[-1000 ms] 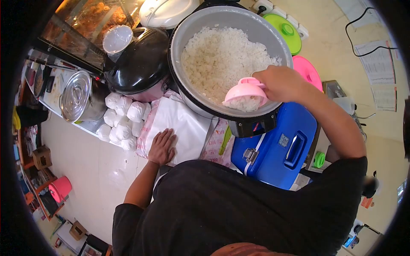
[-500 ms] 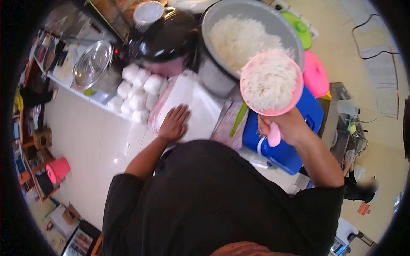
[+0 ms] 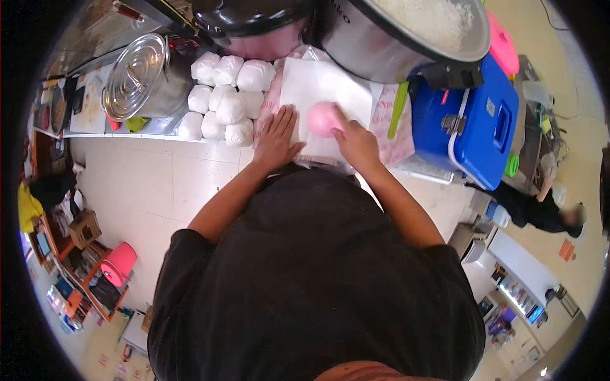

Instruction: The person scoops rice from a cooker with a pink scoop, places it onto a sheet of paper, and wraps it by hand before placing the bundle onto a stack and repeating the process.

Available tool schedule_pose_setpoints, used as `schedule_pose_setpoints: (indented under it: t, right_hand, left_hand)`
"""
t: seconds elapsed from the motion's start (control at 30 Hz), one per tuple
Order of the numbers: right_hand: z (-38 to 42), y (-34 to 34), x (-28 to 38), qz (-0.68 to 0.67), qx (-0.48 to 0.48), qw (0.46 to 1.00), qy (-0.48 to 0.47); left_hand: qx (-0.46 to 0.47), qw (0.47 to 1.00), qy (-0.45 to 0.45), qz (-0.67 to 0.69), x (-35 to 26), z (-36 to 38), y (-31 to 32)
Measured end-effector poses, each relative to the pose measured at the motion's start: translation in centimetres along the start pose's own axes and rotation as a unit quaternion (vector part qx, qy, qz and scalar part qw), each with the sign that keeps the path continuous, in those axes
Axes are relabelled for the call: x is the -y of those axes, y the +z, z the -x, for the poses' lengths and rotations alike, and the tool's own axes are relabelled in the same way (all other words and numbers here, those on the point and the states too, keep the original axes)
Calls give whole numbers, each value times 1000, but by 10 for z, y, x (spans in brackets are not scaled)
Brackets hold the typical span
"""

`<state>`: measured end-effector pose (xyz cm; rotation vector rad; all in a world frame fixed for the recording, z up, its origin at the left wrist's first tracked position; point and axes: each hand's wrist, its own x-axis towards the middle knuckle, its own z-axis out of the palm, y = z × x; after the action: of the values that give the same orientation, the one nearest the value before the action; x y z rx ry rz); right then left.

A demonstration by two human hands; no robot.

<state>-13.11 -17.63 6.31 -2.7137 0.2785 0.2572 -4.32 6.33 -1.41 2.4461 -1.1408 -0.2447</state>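
Note:
My left hand (image 3: 276, 138) lies flat with fingers stretched on the left edge of a white sheet of wrapping paper (image 3: 323, 77). My right hand (image 3: 359, 147) is closed around the handle of a pink plastic scoop (image 3: 323, 119). The scoop is upside down over the paper, its rounded bottom facing up, so whatever is under it is hidden. Cooked rice (image 3: 429, 22) fills part of a large silver rice cooker (image 3: 365, 44) behind the paper. A green flat utensil (image 3: 398, 109) lies to the right of the paper.
Several white wrapped bundles (image 3: 225, 105) are stacked left of the paper. Further left stands a lidded steel pot (image 3: 141, 79). A black-lidded cooker (image 3: 254, 22) sits behind. A blue cooler box (image 3: 492, 111) stands at right. Another person (image 3: 540, 206) is at the far right.
The scoop, heaped with rice and held near the cooker before, has moved down and left and been turned over onto the paper. My left hand stays flat on the paper. The view has shifted.

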Motion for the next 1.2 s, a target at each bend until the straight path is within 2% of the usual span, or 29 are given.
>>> schedule_pose_setpoints:
  t: [0.07, 0.2, 0.27, 0.47, 0.5, 0.57, 0.67, 0.73, 0.83, 0.93, 1.03, 1.13, 1.2]
  right_hand:
    - [-6, 33, 15, 66, 9, 997, 31]
    - [-17, 22, 38, 25, 10, 992, 125]
    - [-20, 38, 40, 5, -26, 989, 143]
    - [-12, 44, 47, -115, 5, 978, 176]
    - [-14, 48, 37, -136, -18, 976, 170]
    - [-4, 38, 17, -263, -146, 940, 163]
    - [24, -7, -10, -427, -177, 843, 275]
    - [37, 15, -63, -248, -247, 909, 229]
    - [46, 23, -88, -109, -301, 934, 159]
    - [50, 21, -74, -42, -325, 931, 162]
    - [57, 26, -58, -56, -264, 963, 16]
    - [61, 47, -46, -85, -142, 982, -97]
    - [61, 63, -54, -70, -133, 981, -121]
  left_hand:
    - [14, 999, 13, -30, 5, 0, -5]
    - [26, 997, 26, -65, 11, 2, 4]
    - [35, 996, 28, -75, 12, 2, 6]
    - [67, 995, 32, -60, 18, 3, 5]
    - [71, 996, 31, -52, 21, 1, 4]
    - [78, 995, 42, -52, 29, 3, 6]
    - [41, 997, 57, 6, 31, 9, -1]
    - [-10, 994, 96, 44, 32, 12, -8]
    - [15, 987, 98, 123, 38, 16, -9]
    - [-57, 984, 114, 124, 35, 12, -9]
    - [-65, 985, 109, 114, 32, 6, -8]
    - [-70, 988, 115, 80, 31, 3, -6]
    - [-26, 991, 109, 69, 26, 4, -16]
